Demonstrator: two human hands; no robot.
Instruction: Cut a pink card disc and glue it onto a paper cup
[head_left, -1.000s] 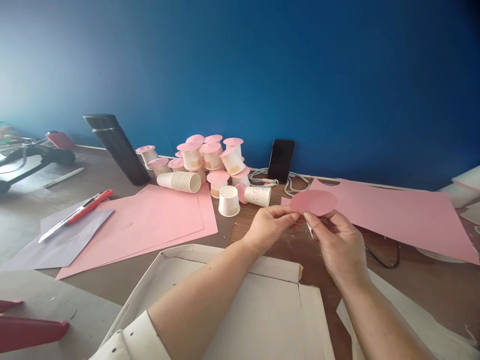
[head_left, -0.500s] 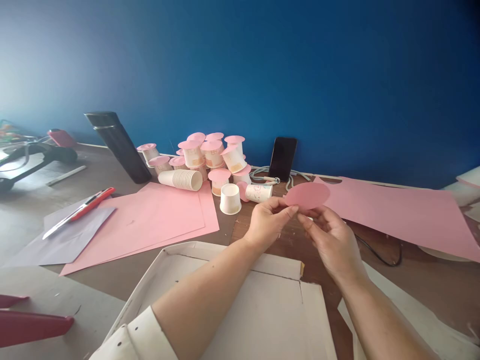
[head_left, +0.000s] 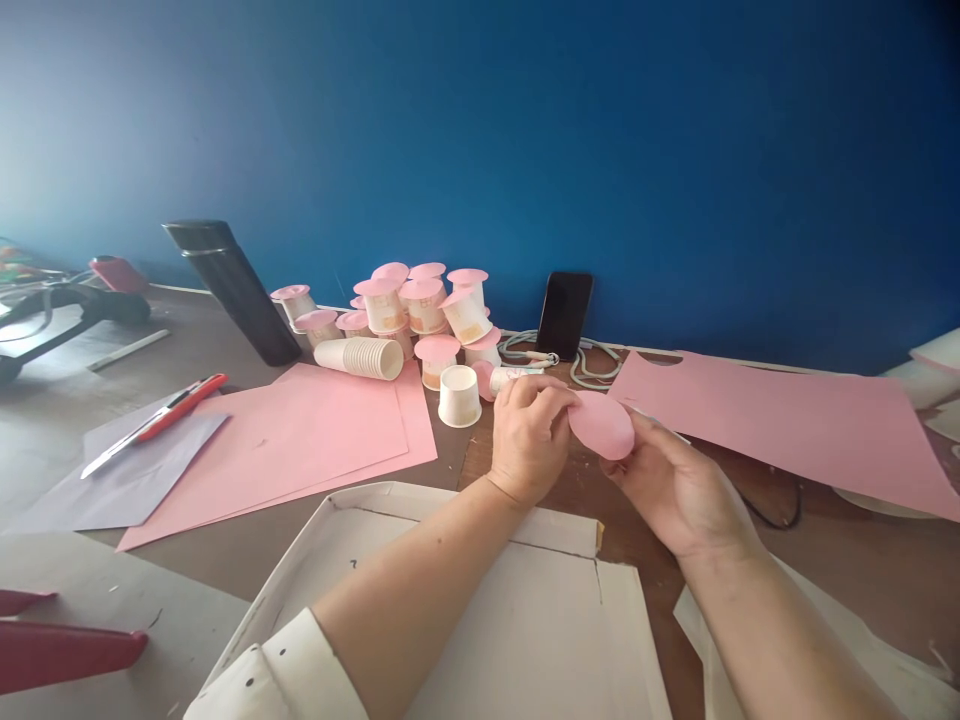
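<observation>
1. The pink paper disc point(head_left: 602, 425) is in the air above the bench point(head_left: 577, 490), between the two hands, its flat face turned partly toward the camera.
2. The left hand point(head_left: 531, 435) has its fingers narrowly closed on the left edge of the disc.
3. The right hand point(head_left: 679, 485) holds the opposite edge; some of its fingers are hidden behind the disc.
4. The disc seems very light, so its weight should ask almost nothing from the fingers.
5. It is probably thin and only a little stiff (a strong push from both sides would likely bow or crease it).
6. Dry paper should not be slippery, therefore a soft pinch is enough.
7. The best hold is at the rim, with the thumb on one face and a fingertip on the other, leaving the middle flat.
</observation>
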